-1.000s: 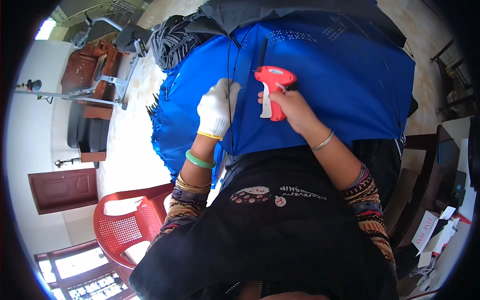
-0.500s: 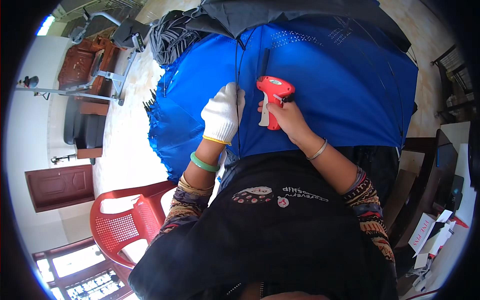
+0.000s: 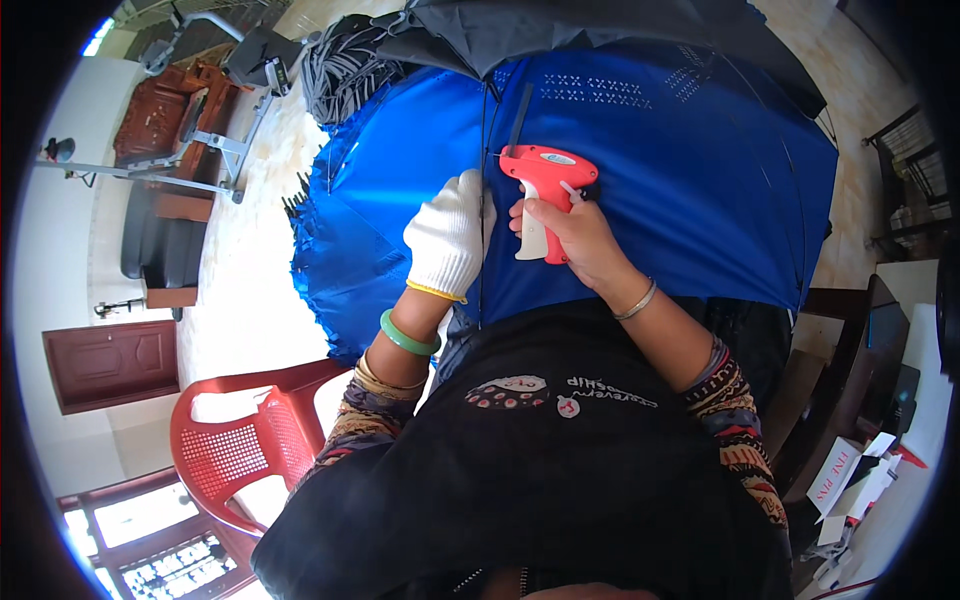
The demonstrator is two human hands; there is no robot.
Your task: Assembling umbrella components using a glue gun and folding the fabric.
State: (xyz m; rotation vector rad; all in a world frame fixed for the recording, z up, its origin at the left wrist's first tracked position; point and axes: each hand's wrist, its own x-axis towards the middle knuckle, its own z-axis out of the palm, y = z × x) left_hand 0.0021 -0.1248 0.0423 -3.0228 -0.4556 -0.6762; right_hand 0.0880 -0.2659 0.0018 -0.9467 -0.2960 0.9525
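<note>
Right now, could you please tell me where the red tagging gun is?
In the head view, the red tagging gun is in the person's right hand, over the blue fabric, just right of the gloved left hand.

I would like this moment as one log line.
left hand: white-gloved, at thin black rod | right hand: bare, holding red tagging gun | blue fabric: beneath both

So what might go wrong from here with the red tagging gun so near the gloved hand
The red tagging gun, held in the bare right hand, has a thin needle at its nose; a slip could prick the gloved left hand, whose knit may give little protection.
The needle could also snag the blue fabric spread beneath, perhaps leaving a hole.
</note>
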